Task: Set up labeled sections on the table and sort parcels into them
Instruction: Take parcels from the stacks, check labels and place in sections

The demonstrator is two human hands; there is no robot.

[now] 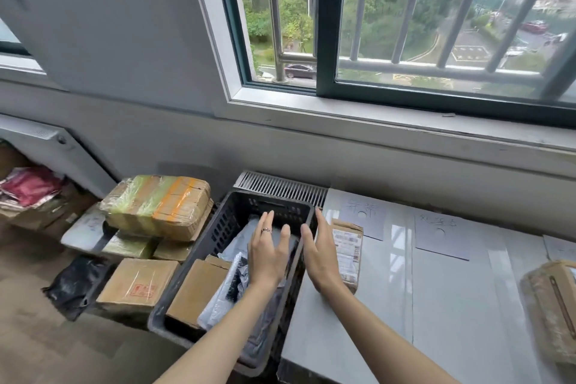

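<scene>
A black plastic crate left of the table holds several parcels: a brown box and grey and black mailer bags. My left hand hovers over the crate with fingers spread, holding nothing. My right hand is open, palm turned left, above the crate's right rim. Just right of it a small brown parcel with a shipping label lies on the white table. Two handwritten paper labels lie flat along the table's far edge.
A taped brown box sits at the table's right edge, with a third sheet behind it. Left of the crate, cardboard boxes and a black bag are piled on the floor. A radiator grille and window sill run behind.
</scene>
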